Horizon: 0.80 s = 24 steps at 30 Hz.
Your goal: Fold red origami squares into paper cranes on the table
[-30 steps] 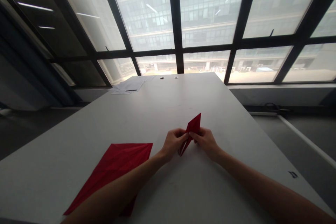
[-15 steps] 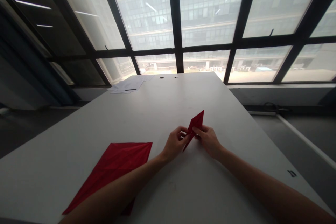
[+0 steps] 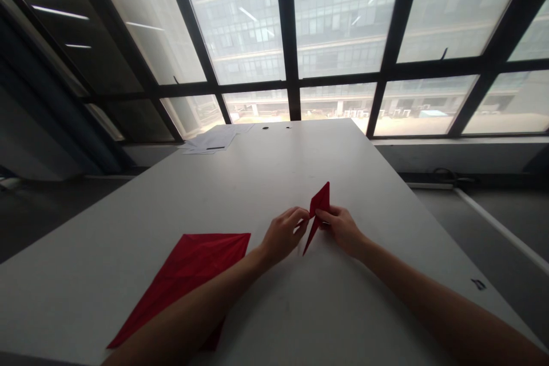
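Observation:
A small piece of folded red paper [image 3: 321, 199] is held above the white table, one narrow point upward and another slanting down toward me. My right hand [image 3: 341, 229] grips its right side, thumb on the face turned to me. On the other side, my left hand [image 3: 281, 233] pinches the paper's left edge between thumb and fingers. A larger sheet of creased red paper [image 3: 184, 271] lies flat at the left, partly hidden beneath my left forearm.
The long white table [image 3: 274, 168] reaches to the windows. White papers [image 3: 210, 138] with a dark pen-like object [image 3: 215, 148] lie at its far left. A small dark mark or item [image 3: 478, 284] is near the right edge.
The lower point of the folded paper has swung away from my left fingers, so a gap now shows there. My left hand has shifted slightly, still pinching the edge.

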Motion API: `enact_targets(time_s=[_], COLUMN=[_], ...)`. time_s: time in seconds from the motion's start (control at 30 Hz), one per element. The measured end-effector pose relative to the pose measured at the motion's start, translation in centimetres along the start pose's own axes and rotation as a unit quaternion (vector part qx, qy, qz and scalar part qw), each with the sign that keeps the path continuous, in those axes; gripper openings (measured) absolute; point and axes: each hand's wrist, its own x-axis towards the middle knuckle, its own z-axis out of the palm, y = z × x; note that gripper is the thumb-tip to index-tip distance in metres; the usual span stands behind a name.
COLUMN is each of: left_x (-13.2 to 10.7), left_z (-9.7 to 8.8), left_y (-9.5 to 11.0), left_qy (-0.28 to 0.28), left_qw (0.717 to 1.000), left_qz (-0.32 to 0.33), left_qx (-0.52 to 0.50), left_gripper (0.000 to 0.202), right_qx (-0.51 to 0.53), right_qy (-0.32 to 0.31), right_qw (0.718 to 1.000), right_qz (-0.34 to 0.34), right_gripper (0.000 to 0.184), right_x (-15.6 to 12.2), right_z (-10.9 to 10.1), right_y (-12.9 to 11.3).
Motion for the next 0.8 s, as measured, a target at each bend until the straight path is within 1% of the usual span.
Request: enact_targets(time_s=[0.13,0.27,0.33,0.43,0.53,0.63,0.7,0.8], left_x=[0.2,0.4,0.4,0.4,0.3,0.3,0.2,0.2], left_z=[-0.2,-0.2,-0.3,-0.8,-1.1,-1.1,-1.0,-0.7], left_y=[-0.5,-0.5,-0.5,-0.4,-0.2,0.2,0.4,0.7], left_qy=[0.000,-0.010,0.002,0.033,0.089,0.150,0.161,0.154], left_qw=[1.000,0.999,0.999,0.999,0.995,0.984,0.979,0.973], left_qz=[0.002,0.029,0.039,0.043,0.020,-0.030,-0.055,-0.075], left_qx=[-0.014,-0.026,-0.011,0.000,-0.038,-0.088,-0.116,-0.154], left_gripper=[0.013,0.025,0.027,0.019,0.010,0.014,0.013,0.007], right_qx=[0.033,0.074,0.082,0.085,0.051,-0.005,-0.035,-0.079], right_qy=[-0.012,-0.012,-0.013,-0.023,-0.054,-0.095,-0.122,-0.163], right_qw=[0.999,0.997,0.996,0.996,0.997,0.995,0.992,0.983], right_qz=[0.010,0.016,0.019,0.021,0.029,0.031,0.027,0.012], right_gripper=[0.033,0.035,0.037,0.037,0.038,0.040,0.038,0.037], right_x=[0.1,0.1,0.0,-0.1,-0.2,-0.3,-0.4,-0.5], right_z=[-0.2,-0.3,-0.3,-0.3,-0.3,-0.3,-0.3,-0.3], right_y=[-0.1,-0.3,-0.4,-0.7,-0.9,-1.1,-1.1,-1.3])
